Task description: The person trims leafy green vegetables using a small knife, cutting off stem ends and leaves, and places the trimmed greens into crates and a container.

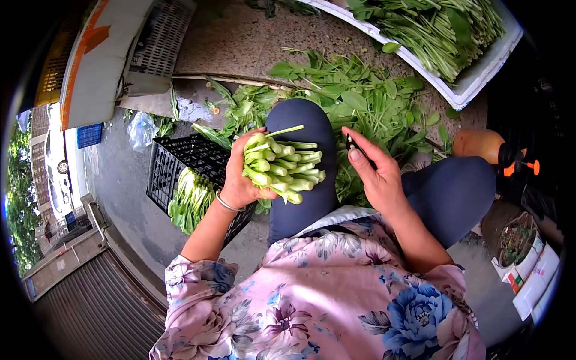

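A bunch of leafy green stalks [283, 161] is gripped in my left hand [239, 174], its pale cut ends facing up toward me. One thin stalk lies crosswise over the top of the bunch. The bunch is in front of my left knee, and its leaves are hidden beneath. My right hand [379, 180] is a little to the right, apart from the bunch. Between its thumb and fingers is a small dark tool [362, 150], mostly covered, so its kind is not clear. Loose green leaves [360, 102] lie on the ground beyond my knees.
A black plastic crate [180, 153] at the left holds another bunch of greens [193, 201]. At the upper right, a white foam box [462, 96] holds many stalks. An orange-brown spray bottle [477, 146] lies beside my right knee. A plant pot [517, 240] stands at far right.
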`<state>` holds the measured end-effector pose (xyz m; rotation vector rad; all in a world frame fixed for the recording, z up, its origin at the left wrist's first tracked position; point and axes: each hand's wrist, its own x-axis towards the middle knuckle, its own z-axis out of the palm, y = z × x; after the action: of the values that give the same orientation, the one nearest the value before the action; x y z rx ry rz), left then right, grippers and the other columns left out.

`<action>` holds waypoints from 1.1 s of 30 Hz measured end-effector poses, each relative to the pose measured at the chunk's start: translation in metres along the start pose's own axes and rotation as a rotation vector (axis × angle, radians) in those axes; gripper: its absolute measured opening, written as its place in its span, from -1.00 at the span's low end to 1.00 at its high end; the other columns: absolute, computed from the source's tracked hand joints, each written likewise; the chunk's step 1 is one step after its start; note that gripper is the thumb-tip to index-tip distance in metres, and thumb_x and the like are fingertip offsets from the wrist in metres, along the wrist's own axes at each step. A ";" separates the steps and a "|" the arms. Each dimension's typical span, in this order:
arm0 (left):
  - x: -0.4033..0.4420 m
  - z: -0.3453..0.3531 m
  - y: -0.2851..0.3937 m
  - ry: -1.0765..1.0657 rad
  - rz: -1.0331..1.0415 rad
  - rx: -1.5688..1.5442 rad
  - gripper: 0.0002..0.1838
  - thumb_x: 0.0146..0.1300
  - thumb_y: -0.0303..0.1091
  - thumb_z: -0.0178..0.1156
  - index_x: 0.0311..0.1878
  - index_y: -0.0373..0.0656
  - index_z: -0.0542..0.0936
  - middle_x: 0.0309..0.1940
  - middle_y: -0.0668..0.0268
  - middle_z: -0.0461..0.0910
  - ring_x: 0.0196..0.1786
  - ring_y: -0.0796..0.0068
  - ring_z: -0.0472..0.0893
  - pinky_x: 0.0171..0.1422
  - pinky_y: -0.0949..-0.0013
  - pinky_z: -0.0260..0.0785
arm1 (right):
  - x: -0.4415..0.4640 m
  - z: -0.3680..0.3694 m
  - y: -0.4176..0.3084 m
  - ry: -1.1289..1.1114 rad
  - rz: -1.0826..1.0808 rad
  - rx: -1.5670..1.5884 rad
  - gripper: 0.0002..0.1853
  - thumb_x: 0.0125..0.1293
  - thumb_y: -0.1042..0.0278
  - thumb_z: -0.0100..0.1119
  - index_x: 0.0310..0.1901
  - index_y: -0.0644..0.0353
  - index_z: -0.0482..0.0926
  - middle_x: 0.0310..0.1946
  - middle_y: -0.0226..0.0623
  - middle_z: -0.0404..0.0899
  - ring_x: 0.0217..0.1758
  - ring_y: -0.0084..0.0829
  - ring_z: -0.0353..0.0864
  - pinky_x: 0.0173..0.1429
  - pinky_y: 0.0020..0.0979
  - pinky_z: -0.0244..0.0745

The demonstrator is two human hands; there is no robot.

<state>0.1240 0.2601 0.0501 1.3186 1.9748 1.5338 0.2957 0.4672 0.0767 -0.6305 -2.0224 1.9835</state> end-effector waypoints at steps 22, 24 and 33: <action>-0.013 0.003 -0.002 0.045 -0.054 -0.020 0.10 -0.36 0.03 0.49 0.23 -0.26 0.12 0.06 0.16 0.31 0.10 0.29 0.38 0.24 0.26 0.20 | -0.014 0.024 -0.027 -0.047 -0.072 0.093 -0.64 0.29 0.34 0.07 0.12 0.20 0.44 -0.12 -0.19 0.56 -0.13 -0.57 0.50 -0.04 -0.57 0.36; -0.013 0.003 -0.002 0.041 -0.093 -0.073 0.11 -0.37 0.02 0.50 0.23 -0.26 0.12 0.05 0.17 0.32 0.10 0.29 0.38 0.23 0.27 0.21 | -0.017 0.031 -0.029 -0.084 -0.172 0.110 -0.61 0.27 0.35 0.10 0.13 0.22 0.42 -0.16 -0.18 0.57 -0.16 -0.54 0.51 -0.07 -0.55 0.37; -0.009 0.002 0.003 0.011 -0.087 -0.056 0.08 -0.40 -0.12 0.52 0.23 -0.22 0.13 0.00 0.21 0.33 0.06 0.33 0.39 0.20 0.29 0.23 | -0.015 0.032 -0.026 -0.151 -0.071 0.074 -0.63 0.23 0.40 0.14 0.08 0.24 0.46 -0.18 -0.19 0.59 -0.18 -0.56 0.54 -0.07 -0.58 0.39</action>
<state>0.1314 0.2540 0.0491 1.1889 1.9543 1.5468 0.2906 0.4327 0.1025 -0.3982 -2.0131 2.1101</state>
